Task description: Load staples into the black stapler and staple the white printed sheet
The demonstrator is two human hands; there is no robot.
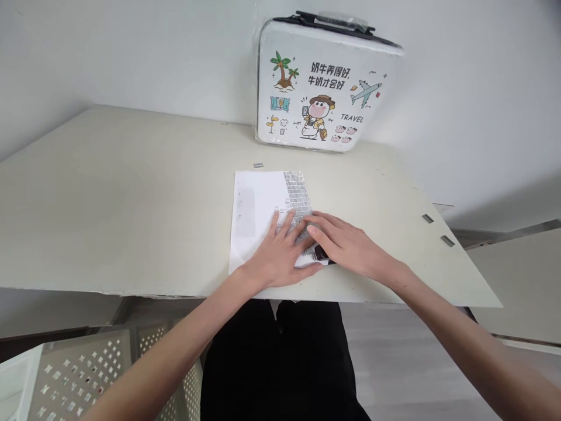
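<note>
fingers [287, 222] of the left hand [280, 254] are spread wide — flat on the paper [245, 242], pressing its lower middle, with the thumb stretched out toward the sheet's near right corner. the right hand [346, 242] comes in from the other side, its fingers close together and pointing left, the foremost ones meeting the left hand's fingers. beneath that right palm sits a small black stapler [320, 252], its metal nose showing over the paper's near right corner; most of it is covered, so i cannot tell whether the right fingers are clamped on it or only resting over it.

the paper lies near the middle of the desk's [131, 204] front edge, a little back from it, with dense grey print down its right side and a pale grey block on its left. one short metal strip [258, 165] lies just past the sheet's far edge — two more, a first [428, 218] and a second [447, 241], lie by the desk's right edge. at the back edge, right of centre, a white cartoon-printed case [295, 99] with a black handle [335, 23] stands close to the wall [153, 52].
</note>
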